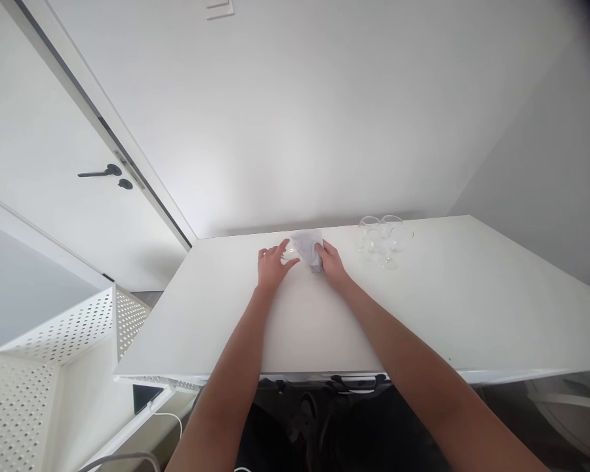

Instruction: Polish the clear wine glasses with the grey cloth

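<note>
Both of my arms reach out over a white table (462, 308). My left hand (271, 263) rests near the far edge with fingers curled round a clear glass (290, 254) that is hard to make out. My right hand (330, 261) grips a white cloth (309, 245) pressed against that glass. The cloth hides most of the glass.
Several clear stemmed glasses (383, 239) stand in a group to the right of my hands, near the wall. A white door with a black handle (101, 173) is at the left. A white perforated metal shelf (63, 334) stands beside the table's left end.
</note>
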Action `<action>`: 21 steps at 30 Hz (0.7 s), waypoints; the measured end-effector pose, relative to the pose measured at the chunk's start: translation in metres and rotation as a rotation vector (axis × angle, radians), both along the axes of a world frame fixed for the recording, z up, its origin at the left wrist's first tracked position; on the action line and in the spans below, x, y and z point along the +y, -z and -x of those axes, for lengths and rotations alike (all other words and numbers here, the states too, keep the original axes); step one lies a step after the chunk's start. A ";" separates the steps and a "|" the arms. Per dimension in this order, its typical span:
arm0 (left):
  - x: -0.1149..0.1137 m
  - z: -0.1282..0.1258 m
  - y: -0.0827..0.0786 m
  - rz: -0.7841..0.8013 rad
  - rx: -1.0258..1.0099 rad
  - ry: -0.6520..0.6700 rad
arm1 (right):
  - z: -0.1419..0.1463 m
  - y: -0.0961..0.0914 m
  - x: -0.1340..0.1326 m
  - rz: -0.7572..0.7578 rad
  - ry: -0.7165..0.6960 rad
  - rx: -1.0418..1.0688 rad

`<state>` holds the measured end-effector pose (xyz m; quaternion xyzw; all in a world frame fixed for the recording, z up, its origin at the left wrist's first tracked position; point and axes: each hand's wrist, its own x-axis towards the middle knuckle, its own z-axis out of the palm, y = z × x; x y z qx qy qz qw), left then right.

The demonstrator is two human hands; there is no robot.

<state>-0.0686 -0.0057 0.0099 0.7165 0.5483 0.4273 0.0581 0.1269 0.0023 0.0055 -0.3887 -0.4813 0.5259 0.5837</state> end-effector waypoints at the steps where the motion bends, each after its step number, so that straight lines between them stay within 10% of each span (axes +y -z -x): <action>1: -0.001 -0.004 0.000 0.018 0.022 0.020 | 0.000 -0.001 -0.001 -0.059 0.020 -0.098; 8: -0.002 -0.006 0.001 0.046 0.019 0.045 | 0.001 -0.011 -0.017 -0.267 0.032 -0.469; 21: 0.000 -0.012 0.003 -0.056 0.206 0.209 | -0.005 -0.013 -0.022 -0.246 -0.217 -0.426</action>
